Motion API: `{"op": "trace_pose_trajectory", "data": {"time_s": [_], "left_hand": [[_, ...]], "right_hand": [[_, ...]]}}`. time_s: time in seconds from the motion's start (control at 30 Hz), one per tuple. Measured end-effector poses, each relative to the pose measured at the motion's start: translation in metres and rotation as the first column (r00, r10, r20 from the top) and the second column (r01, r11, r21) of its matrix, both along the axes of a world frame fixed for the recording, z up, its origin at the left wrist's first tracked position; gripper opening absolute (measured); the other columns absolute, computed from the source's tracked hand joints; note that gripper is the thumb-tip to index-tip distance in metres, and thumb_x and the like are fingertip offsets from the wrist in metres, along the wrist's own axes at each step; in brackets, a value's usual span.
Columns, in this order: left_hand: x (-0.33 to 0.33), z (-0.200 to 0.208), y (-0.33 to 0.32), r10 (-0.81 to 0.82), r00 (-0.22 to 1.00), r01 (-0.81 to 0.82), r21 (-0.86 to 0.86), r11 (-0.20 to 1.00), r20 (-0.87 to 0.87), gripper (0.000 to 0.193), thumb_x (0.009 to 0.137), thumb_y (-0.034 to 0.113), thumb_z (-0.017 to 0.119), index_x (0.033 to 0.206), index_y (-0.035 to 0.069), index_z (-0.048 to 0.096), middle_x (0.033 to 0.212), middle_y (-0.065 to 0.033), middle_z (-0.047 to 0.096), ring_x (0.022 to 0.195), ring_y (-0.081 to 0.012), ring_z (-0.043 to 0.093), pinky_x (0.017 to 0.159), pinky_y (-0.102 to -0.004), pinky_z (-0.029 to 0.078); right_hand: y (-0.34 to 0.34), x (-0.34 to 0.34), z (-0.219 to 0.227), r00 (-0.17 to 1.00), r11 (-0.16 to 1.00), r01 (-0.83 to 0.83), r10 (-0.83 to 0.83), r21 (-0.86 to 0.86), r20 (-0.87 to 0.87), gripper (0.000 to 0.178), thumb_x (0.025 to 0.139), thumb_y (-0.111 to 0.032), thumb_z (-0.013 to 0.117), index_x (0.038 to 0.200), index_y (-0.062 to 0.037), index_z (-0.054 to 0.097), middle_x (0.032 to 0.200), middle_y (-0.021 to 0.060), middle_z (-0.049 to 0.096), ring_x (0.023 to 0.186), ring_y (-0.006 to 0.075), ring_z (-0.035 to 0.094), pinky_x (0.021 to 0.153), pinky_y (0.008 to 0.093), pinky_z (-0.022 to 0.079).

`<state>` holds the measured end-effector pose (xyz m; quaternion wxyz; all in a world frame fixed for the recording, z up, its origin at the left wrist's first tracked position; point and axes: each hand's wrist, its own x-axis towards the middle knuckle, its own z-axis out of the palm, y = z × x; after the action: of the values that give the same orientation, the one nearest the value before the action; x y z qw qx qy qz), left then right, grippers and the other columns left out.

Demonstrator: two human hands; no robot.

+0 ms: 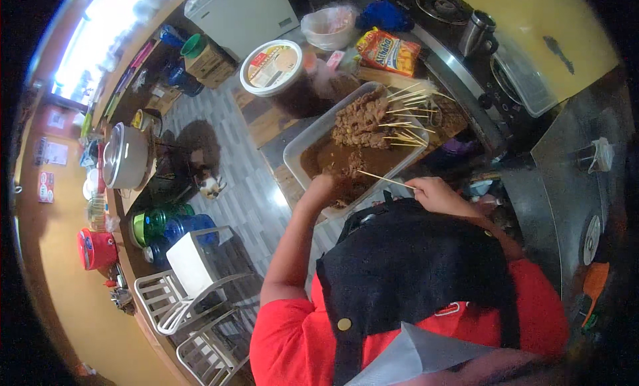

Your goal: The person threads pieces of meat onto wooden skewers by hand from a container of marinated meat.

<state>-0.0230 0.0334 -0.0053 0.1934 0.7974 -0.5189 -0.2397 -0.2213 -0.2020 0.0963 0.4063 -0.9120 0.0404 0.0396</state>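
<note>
Between the thumb and fingers of my right hand (438,195) is the blunt end of a thin bamboo skewer (391,180). Its other end runs left into a piece of raw marinated meat (353,166). My left hand (325,189) is inside the near left part of a clear plastic tub (290,161), closed at the meat by the skewer tip; its fingertips are partly hidden. Brown marinade (318,158) covers the tub's bottom. Several loaded meat skewers (363,119) lie piled at the tub's far right, bare stick ends pointing right over the rim.
Beyond the tub stand a lidded round bucket (274,69), a yellow-red snack bag (389,53) and a white bowl (329,27). A stove with a steel mug (477,34) is at far right. White chairs (190,263) and a cat (212,186) are on the left.
</note>
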Motion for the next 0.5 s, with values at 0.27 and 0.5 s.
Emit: {"op": "trace_pose_trajectory", "data": {"time_s": [0.27,0.5], "left_hand": [[-0.032,0.039,0.001,-0.16,0.95,0.183,-0.065,0.981,0.269,0.028,0.07,0.013,0.05,0.098,0.015,0.055,0.107,-0.0136,0.044,0.096,-0.0298,0.044,0.083,-0.037,0.038],[-0.023,0.043,-0.012,0.097,0.965,-0.111,-0.045,0.993,-0.244,0.02,0.073,0.01,0.052,0.092,0.006,0.054,0.094,-0.0113,0.051,0.083,-0.0246,0.052,0.075,-0.0322,0.043]], "right_hand": [[0.001,0.002,0.0,0.998,0.999,0.001,0.002,0.047,-0.066,0.025,0.072,-0.005,0.045,0.096,-0.0008,0.053,0.081,0.0167,0.056,0.074,0.0293,0.056,0.065,0.0336,0.043],[-0.002,-0.001,0.001,0.999,0.996,0.009,-0.005,0.091,-0.039,0.026,0.07,-0.007,0.043,0.093,-0.0024,0.054,0.079,0.0177,0.057,0.073,0.0304,0.056,0.065,0.0352,0.044]]}}
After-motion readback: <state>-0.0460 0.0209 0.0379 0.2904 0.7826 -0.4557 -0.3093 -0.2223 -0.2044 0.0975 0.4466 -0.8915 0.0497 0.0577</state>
